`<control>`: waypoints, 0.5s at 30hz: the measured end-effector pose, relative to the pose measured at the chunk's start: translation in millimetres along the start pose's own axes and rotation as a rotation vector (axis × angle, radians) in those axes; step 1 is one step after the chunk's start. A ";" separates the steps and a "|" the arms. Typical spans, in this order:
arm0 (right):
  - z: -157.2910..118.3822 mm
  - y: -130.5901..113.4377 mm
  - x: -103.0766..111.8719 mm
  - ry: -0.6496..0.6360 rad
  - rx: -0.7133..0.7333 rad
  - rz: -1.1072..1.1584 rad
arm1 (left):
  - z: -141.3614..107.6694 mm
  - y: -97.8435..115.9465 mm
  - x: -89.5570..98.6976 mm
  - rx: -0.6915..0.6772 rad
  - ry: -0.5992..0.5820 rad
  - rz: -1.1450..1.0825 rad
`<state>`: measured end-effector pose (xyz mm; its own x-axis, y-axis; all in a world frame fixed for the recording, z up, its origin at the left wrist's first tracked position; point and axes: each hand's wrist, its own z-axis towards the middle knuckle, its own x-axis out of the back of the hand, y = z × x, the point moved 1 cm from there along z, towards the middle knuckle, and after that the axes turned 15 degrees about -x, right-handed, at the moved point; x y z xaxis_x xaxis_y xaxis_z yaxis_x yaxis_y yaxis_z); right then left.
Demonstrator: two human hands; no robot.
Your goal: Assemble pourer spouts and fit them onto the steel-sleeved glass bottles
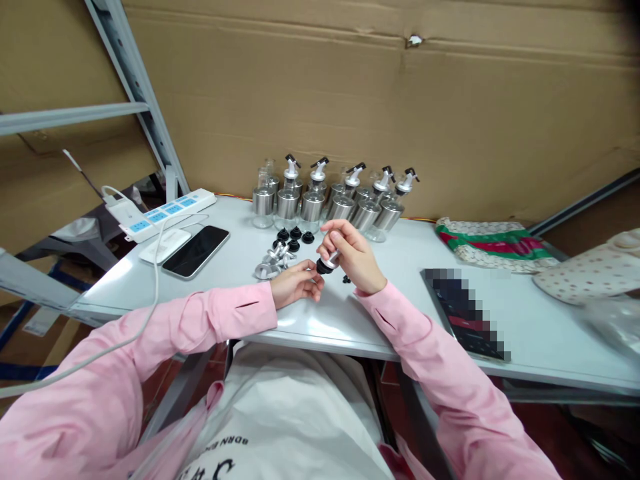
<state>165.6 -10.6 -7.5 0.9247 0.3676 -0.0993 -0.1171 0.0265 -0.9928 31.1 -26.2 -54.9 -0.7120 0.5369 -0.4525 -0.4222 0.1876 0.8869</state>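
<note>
My right hand (354, 259) is closed on a bottle pourer (329, 264) with a silver body and a black stopper end, tilted down to the left. My left hand (298, 283) is close against the stopper end, its fingers loosely curled and apart; whether they touch it I cannot tell. Beyond my left hand lie several silver pourer parts (273, 262) in a pile. Several black stoppers (295, 233) stand just behind them. A few tiny black pieces (346, 279) are on the table under my right wrist.
Glass bottles with steel bands (312, 207) stand in rows at the back, several with pourers fitted. To the left are a phone (197, 252), a white power bank (165, 245) and a power strip (170, 215). A dark, blurred-out object (450, 293) and patterned cloth (493, 243) lie right.
</note>
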 end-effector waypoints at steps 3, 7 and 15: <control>0.2 0.7 0.3 0.004 -0.032 -0.055 | 0.6 -1.3 1.5 0.007 0.012 0.011; -0.2 1.0 -1.0 0.011 -0.018 -0.123 | 1.4 -2.7 2.9 0.006 0.023 0.026; 1.2 9.6 0.0 0.040 0.028 -0.102 | 1.6 -3.8 5.0 0.010 0.036 0.009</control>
<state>164.0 -9.3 -17.0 0.9461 0.3240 -0.0007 -0.0309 0.0882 -0.9956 30.0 -22.9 -60.3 -0.7355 0.5090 -0.4471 -0.4097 0.1914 0.8919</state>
